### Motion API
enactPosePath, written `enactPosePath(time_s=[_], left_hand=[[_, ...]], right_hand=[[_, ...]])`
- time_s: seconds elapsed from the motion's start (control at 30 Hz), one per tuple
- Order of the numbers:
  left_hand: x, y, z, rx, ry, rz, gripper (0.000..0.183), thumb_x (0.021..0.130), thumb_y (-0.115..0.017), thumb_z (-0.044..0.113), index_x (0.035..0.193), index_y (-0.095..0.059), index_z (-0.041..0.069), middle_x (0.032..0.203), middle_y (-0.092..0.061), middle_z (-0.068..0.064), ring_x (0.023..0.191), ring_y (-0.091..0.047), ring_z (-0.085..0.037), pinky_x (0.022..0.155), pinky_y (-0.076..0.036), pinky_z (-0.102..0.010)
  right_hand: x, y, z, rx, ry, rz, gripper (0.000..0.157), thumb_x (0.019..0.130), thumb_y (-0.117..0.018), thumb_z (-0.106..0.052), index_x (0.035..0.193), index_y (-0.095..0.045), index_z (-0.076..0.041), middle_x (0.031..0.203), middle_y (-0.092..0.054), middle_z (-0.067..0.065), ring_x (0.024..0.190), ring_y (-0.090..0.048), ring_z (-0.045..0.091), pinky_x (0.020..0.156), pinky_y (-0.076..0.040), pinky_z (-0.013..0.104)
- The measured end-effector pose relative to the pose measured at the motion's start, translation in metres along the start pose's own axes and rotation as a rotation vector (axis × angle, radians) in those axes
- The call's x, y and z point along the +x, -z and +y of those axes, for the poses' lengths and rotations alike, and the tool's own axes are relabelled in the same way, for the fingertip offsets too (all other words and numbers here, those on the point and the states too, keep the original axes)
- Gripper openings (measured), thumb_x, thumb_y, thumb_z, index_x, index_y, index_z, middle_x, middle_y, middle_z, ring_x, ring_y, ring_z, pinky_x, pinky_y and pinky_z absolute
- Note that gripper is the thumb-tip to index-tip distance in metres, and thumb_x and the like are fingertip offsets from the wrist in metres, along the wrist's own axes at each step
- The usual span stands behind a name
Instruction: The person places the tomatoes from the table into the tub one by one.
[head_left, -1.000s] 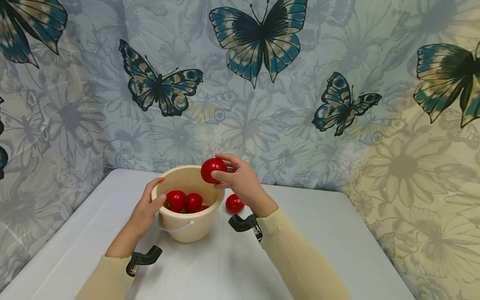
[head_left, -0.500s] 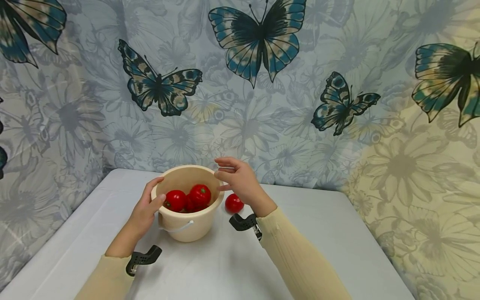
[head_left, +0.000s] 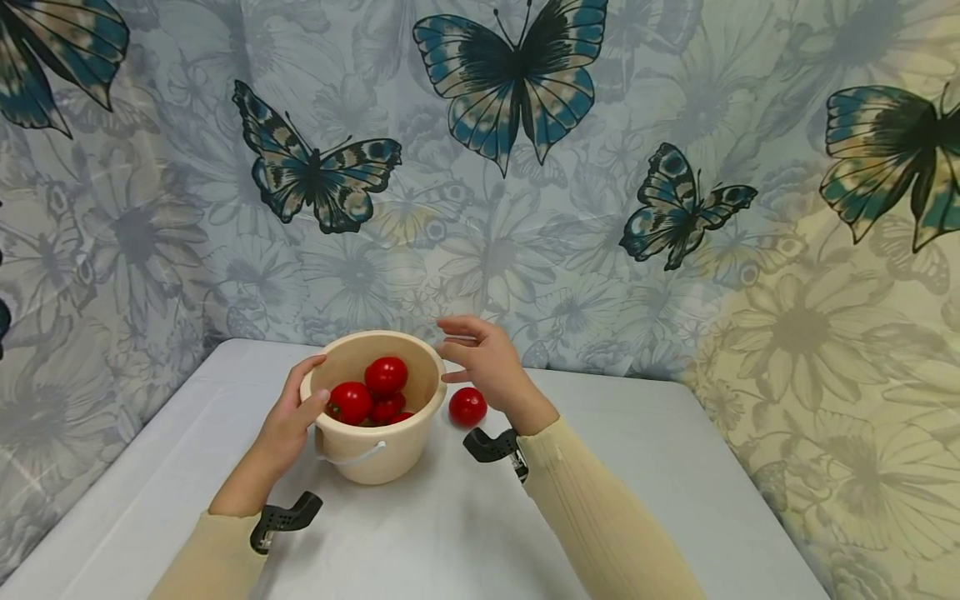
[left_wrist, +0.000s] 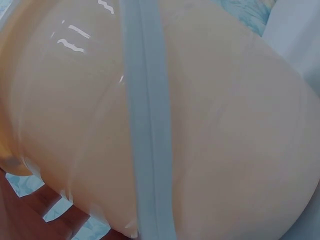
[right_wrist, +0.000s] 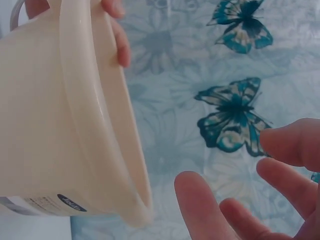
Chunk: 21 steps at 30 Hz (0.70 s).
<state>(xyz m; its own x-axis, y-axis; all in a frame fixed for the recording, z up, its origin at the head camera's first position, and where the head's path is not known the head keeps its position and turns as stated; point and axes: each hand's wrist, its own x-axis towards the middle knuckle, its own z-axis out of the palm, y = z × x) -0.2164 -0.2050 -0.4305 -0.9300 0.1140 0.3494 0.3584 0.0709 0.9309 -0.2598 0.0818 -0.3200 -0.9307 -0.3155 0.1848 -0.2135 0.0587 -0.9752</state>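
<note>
A cream bucket [head_left: 382,458] stands on the table, tipped slightly toward me in the head view. Several red tomatoes [head_left: 350,403] lie inside it, one of them [head_left: 386,376] resting higher at the back. My left hand [head_left: 288,421] grips the bucket's left side, thumb over the rim and fingers around the outside. Just off the right rim, my right hand [head_left: 483,362] hovers with loosely spread fingers and nothing in them. Below that hand, another tomato [head_left: 468,407] sits on the table beside the bucket. The bucket's wall fills most of the left wrist view.
The bucket's pale handle [head_left: 360,457] hangs down at its front. A white cloth covers the table [head_left: 600,483]. Behind it hangs a butterfly-patterned backdrop [head_left: 510,258]. Each wrist wears a black camera mount [head_left: 288,515].
My right hand has let go of a tomato, which dropped into the bucket and shifted toward its back. The right hand has drawn slightly rightward; the left keeps its grip.
</note>
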Motion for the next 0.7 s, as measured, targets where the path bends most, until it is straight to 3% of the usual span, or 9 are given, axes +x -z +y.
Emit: enactPosePath(time_s=[0.4,0.7], left_hand=[[0.001,0.002,-0.004,0.002,-0.005,-0.001,0.054,0.105,-0.042,0.014,0.153,-0.019,0.007,0.155,-0.017,-0.023,0.140,-0.021,-0.042,0.095,-0.034,-0.012],[0.001,0.001,-0.004,-0.019,-0.023,0.000,0.053,0.105,-0.041,0.011,0.152,-0.020,0.005,0.155,-0.017,-0.026,0.139,-0.022,-0.044,0.095,-0.034,-0.012]], right_hand=[[-0.013,0.017,0.021,0.126,-0.069,0.100,0.036,0.095,-0.065,-0.010,0.131,-0.062,-0.005,0.134,-0.055,0.013,0.121,-0.052,0.034,0.076,-0.055,0.052],[-0.050,0.046,0.058,0.230,-0.170,0.146,0.037,0.096,-0.065,-0.012,0.132,-0.060,-0.005,0.132,-0.055,0.017,0.124,-0.051,0.039,0.077,-0.055,0.050]])
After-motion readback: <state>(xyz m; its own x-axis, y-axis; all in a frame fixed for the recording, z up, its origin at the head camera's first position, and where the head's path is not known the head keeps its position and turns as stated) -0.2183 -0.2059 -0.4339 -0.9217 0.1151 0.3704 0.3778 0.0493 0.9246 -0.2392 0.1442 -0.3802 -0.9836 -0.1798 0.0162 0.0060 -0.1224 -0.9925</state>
